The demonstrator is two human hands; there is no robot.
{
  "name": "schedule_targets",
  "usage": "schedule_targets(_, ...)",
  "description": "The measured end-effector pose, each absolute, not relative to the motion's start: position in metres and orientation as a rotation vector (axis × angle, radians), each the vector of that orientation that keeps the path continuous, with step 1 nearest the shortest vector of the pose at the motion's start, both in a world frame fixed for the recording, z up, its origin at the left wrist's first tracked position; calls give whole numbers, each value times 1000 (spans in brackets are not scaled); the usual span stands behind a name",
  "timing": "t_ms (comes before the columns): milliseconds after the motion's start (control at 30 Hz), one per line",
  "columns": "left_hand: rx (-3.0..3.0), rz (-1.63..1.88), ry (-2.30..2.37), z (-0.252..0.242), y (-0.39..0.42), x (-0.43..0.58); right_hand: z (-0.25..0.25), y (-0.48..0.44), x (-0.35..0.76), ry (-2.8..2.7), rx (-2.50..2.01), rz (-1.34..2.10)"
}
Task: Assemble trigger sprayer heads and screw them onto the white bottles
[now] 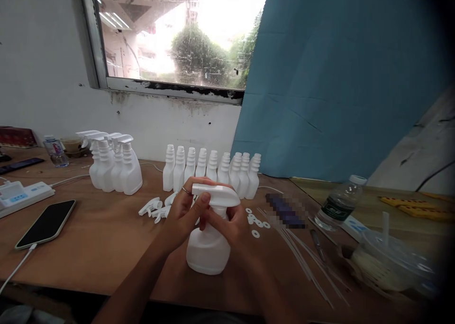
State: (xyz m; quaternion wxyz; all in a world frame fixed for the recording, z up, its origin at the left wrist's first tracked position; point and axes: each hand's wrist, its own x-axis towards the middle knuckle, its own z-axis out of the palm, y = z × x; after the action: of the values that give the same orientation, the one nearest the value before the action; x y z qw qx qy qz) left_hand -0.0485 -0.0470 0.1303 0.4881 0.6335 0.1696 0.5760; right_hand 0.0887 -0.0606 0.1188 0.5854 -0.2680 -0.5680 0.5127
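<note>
Bottle position: my white spray bottle (209, 250) stands upright on the wooden table (106, 248), directly in front of me, between my two hands.
Left hand: my left hand (185, 217) is curled around the spray head (216, 195), thumb pressed on its front edge; a ring shows on one finger.
Right hand: my right hand (232, 229) is wrapped around the neck just under the spray head, fingers closed on it.
Hands relative to each other: close together, both clamped on the top end of the same bottle.
Weight: I judge it light; it looks like empty thin-walled plastic.
Stiffness: the body will likely flex if squeezed hard; the ribbed neck and the head should be stiffer.
Surface: smooth, matte plastic; probably a little slippery.
Grip point: I judge the neck best for steadying and the head for turning; avoid crushing the body.
Fragility: low, though the trigger looks like the weakest part.
Nearby parts: loose trigger heads (156, 209) lie left of the bottle, white washers (256, 222) and thin dip tubes (302, 257) to the right.
Behind: a row of uncapped bottles (213, 170) and a cluster of finished sprayers (113, 165).
</note>
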Motion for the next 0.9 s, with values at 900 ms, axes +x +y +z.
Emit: schedule_targets(900,1506,1372,409,125,-45,-49,109,-55,92,-1331,-648,1151)
